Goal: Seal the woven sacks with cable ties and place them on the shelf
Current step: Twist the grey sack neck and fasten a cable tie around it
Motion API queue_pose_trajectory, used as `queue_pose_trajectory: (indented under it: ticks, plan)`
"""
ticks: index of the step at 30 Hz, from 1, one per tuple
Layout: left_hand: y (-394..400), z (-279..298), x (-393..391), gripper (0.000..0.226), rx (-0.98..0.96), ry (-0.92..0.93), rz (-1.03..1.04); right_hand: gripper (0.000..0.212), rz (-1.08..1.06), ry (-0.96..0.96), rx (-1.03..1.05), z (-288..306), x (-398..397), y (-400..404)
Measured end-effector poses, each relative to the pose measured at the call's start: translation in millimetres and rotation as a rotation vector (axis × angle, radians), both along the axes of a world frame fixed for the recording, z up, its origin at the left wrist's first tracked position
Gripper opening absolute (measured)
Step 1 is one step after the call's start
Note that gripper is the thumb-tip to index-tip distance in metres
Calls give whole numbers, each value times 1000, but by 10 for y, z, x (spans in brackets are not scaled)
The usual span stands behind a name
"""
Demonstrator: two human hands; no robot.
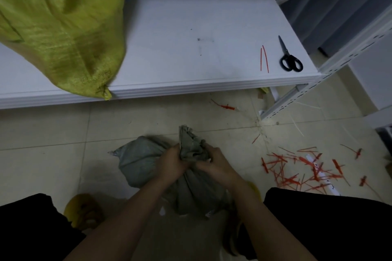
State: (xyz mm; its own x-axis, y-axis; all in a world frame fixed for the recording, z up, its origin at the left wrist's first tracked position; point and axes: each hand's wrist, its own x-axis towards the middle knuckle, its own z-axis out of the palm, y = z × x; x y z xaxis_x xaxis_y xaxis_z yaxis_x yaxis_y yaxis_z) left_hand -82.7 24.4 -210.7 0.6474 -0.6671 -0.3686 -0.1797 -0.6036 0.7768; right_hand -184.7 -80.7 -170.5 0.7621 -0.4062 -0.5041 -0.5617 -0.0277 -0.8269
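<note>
A grey woven sack (140,163) lies on the tiled floor between my knees, its mouth bunched upward. My left hand (172,164) and my right hand (214,163) both grip the gathered neck of the grey sack, one on each side. A yellow-green woven sack (63,27) rests on the white shelf (191,27) at the left, its corner hanging over the front edge. Several red cable ties (301,167) lie scattered on the floor to my right. No tie is visible around the grey sack's neck.
Black scissors (289,58) and two cut red tie ends (264,59) lie on the shelf's right part. The shelf's white perforated upright (331,74) stands at the right. White ties (297,125) and one red tie (224,106) lie on the floor near it.
</note>
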Motion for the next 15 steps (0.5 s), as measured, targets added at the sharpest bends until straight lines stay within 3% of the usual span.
queue_pose_trajectory:
  ticks: [2,6,15]
  plan:
    - [6,-10,47,21,-12,-15,54,49,-102,51,-4,-16,-72,-75]
    - [56,15,71,22,23,-65,44,33,-324,92,6,-84,-166,-135]
    - [142,667,30,36,-81,-155,-67,27,-243,-47,-188,177,8,87]
